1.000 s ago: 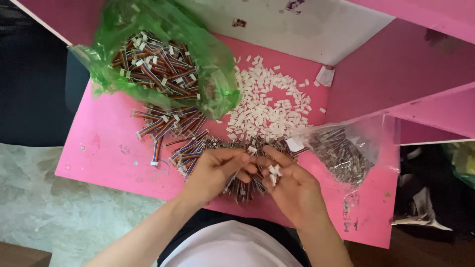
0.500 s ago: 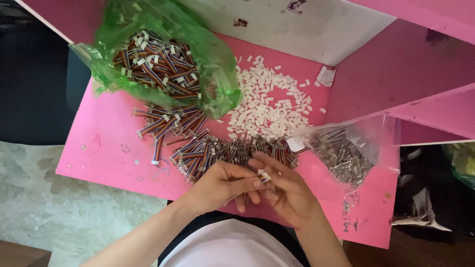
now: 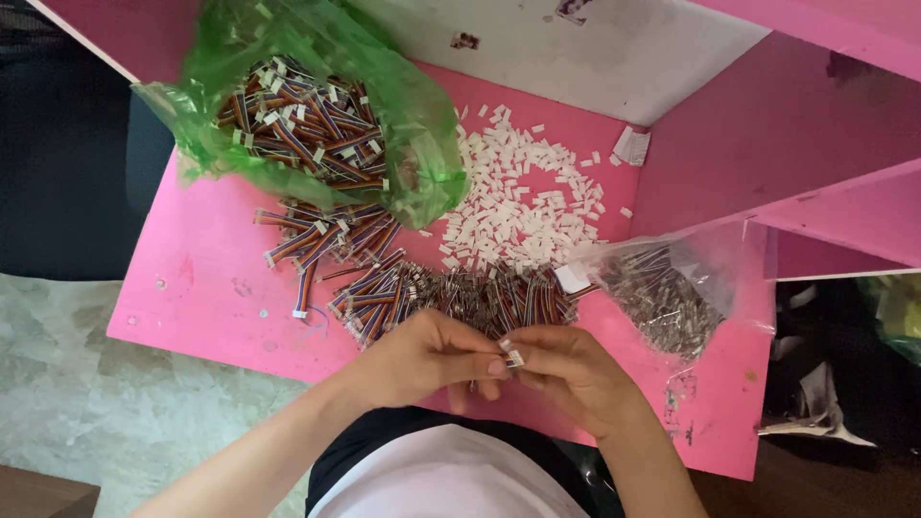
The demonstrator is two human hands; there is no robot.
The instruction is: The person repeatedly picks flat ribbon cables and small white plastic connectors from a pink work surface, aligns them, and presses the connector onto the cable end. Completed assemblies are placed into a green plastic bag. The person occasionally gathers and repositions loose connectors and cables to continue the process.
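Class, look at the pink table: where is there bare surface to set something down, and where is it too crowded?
Bare pink table lies left of the loose ribbon-cable pile, below the green bag. A smaller patch sits at the near right corner, below the clear bag. The middle is crowded: white connector housings, cables, and both hands.

Pink table [image 3: 201, 288] carrying wire parts

Just beyond the fingertips [image 3: 499, 364] a row of striped wire bundles [image 3: 451, 297] is lying on the table; farther out small white connectors [image 3: 523, 206] are spreading, a green bag [image 3: 307, 105] of wires is sitting to their left, and a clear bag [image 3: 672, 288] is resting to their right.
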